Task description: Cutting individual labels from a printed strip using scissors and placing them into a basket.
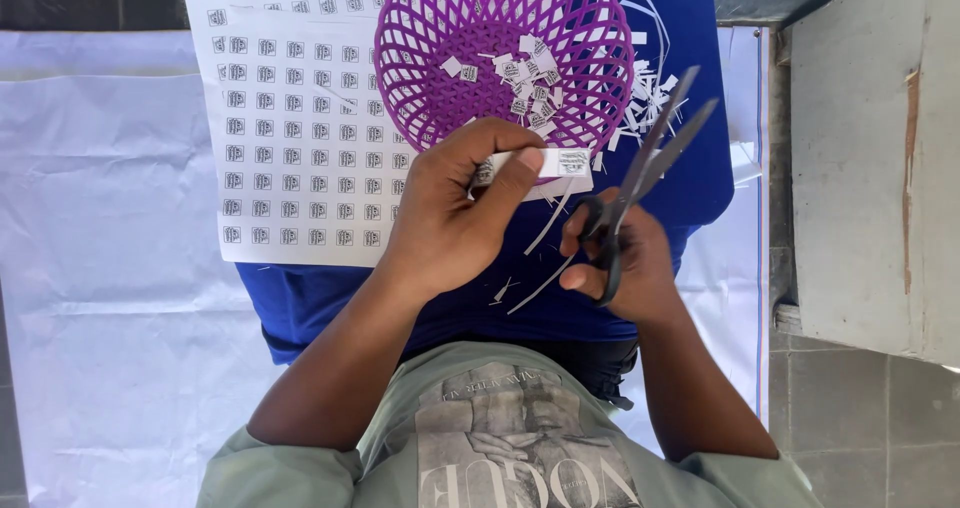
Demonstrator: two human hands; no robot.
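White sheet of small square black-and-white labels (290, 128) in rows, flat on blue cloth at left, short white label strip (560, 163) pinched in left hand (455, 208), cut label squares (525, 83) loose inside purple basket (505, 53)

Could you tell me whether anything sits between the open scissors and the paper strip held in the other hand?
Nothing visible does. The scissors in the right hand stand open just right of the paper strip pinched by the left hand. Only blue cloth and loose paper trimmings lie beneath the gap.
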